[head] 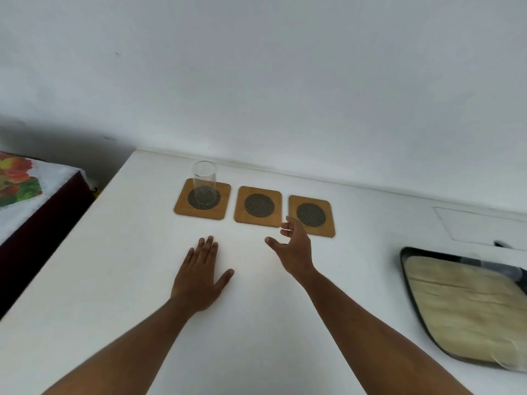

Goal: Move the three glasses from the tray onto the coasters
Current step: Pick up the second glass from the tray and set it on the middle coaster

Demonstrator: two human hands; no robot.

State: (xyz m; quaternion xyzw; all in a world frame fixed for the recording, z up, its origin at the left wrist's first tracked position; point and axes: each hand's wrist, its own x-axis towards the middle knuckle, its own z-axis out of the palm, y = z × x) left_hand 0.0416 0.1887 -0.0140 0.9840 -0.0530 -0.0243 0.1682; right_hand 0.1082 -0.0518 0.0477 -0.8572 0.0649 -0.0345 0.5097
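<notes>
Three square wooden coasters with dark mesh centres lie in a row near the wall. A clear glass (pixel 204 179) stands upright on the left coaster (pixel 182 206). The middle coaster (pixel 258 206) and right coaster (pixel 311 215) are bare. My left hand (pixel 199 275) rests flat on the white table, palm down, fingers apart, in front of the left coaster. My right hand (pixel 293 246) hovers in front of the middle and right coasters, fingers curled loosely apart, holding nothing. A black-rimmed tray (pixel 410 283) with a beige mat sits at the right edge; faint blurred glass shapes show at its far side.
The white table (pixel 114 280) meets a white wall at the back. Its left edge drops off beside a dark piece of furniture covered by a floral cloth (pixel 17 181). A pale rectangular outline (pixel 479 223) lies on the table beyond the tray.
</notes>
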